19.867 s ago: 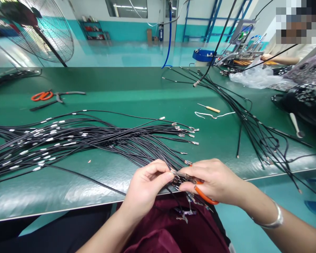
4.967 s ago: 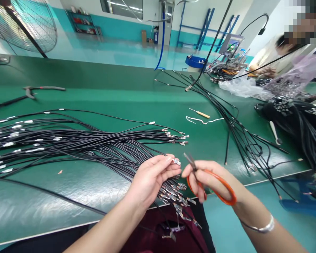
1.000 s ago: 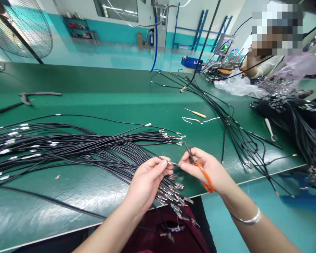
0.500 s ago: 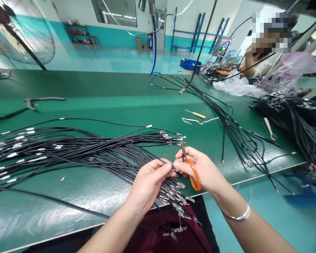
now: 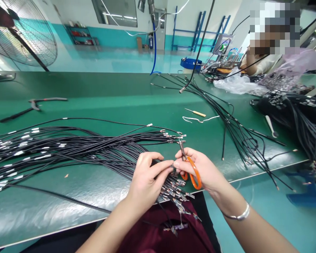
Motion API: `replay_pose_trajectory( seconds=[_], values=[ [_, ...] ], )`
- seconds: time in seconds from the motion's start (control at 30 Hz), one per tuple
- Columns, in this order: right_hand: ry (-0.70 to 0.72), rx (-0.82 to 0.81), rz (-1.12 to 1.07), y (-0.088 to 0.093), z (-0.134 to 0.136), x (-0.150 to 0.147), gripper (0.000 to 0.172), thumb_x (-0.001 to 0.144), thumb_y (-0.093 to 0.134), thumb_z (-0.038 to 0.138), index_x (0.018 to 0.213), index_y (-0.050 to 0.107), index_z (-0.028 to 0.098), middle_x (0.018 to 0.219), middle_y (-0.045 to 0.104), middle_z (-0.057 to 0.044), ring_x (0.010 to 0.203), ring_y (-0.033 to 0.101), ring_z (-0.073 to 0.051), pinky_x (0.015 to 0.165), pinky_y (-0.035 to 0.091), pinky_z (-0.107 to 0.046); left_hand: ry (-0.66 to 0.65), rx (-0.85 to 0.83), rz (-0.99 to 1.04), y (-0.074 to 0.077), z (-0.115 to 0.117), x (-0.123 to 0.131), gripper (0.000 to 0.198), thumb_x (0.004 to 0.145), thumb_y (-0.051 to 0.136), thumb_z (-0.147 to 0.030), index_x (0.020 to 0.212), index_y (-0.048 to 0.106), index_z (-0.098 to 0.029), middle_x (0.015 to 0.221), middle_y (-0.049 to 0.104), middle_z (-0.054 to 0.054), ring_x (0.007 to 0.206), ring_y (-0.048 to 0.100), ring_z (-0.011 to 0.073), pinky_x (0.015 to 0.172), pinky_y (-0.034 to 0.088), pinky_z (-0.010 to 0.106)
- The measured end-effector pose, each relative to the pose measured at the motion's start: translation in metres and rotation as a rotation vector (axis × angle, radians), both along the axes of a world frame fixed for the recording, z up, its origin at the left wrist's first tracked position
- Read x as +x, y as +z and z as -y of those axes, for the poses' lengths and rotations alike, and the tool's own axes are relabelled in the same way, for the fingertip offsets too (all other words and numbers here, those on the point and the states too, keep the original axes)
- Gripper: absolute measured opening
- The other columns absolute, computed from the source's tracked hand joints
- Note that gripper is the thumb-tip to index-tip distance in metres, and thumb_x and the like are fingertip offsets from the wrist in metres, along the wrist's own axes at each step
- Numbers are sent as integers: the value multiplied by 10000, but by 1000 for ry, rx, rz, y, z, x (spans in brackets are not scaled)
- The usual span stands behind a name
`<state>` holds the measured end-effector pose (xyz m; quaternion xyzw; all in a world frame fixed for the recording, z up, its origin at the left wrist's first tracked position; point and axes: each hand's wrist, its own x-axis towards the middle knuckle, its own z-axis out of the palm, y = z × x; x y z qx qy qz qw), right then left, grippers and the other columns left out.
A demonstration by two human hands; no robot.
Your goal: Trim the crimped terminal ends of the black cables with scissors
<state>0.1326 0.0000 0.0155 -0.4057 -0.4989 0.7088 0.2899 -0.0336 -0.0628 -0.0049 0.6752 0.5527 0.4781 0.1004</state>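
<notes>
My left hand point(image 5: 147, 177) is closed in a pinch at the tip of a black cable; its fingers cover most of that end. Fingertip to fingertip with it, my right hand point(image 5: 204, 168) grips orange-handled scissors point(image 5: 195, 174), blades pointing up and away from me. The right thumb and a finger also meet at the small metal end between the hands. Below the hands, a bundle of black cables point(image 5: 116, 154) ends in several metal terminals point(image 5: 177, 191) at the table edge. Other terminal ends point(image 5: 168, 135) lie just beyond the scissor tips.
On the green table point(image 5: 107, 86) lie pliers point(image 5: 34, 104), a yellow-handled pick point(image 5: 198, 113), a white cord point(image 5: 200, 120) and a white-handled tool point(image 5: 270, 125). More black cables point(image 5: 234, 130) spread at right. A hose point(image 5: 197, 52) hangs overhead. Another person point(image 5: 255, 63) sits at far right.
My left fingers have shifted: the index finger is now stretched along to the cable end and the other fingers are lifted. My right hand keeps the scissors in nearly the same place.
</notes>
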Motion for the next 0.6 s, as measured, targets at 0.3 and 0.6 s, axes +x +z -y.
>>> replay_pose_trajectory(
  seconds=[0.3, 0.6],
  values=[
    [14, -40, -67, -7, -1, -1, 361, 632, 799, 254, 867, 542, 156, 600, 611, 48, 547, 550, -71, 583, 435, -214, -75, -121, 337, 4, 5, 4, 224, 710, 722, -121, 824, 768, -308, 855, 757, 12, 821, 675, 191, 1068, 354, 409],
    [30, 103, 105, -10, 8, 0, 296, 680, 731, 272, 869, 529, 165, 646, 581, 41, 589, 538, -97, 589, 424, -230, -311, 51, -43, -4, 0, -12, 262, 829, 562, -75, 967, 715, -238, 924, 754, 25, 863, 690, 174, 1005, 447, 454]
  ],
)
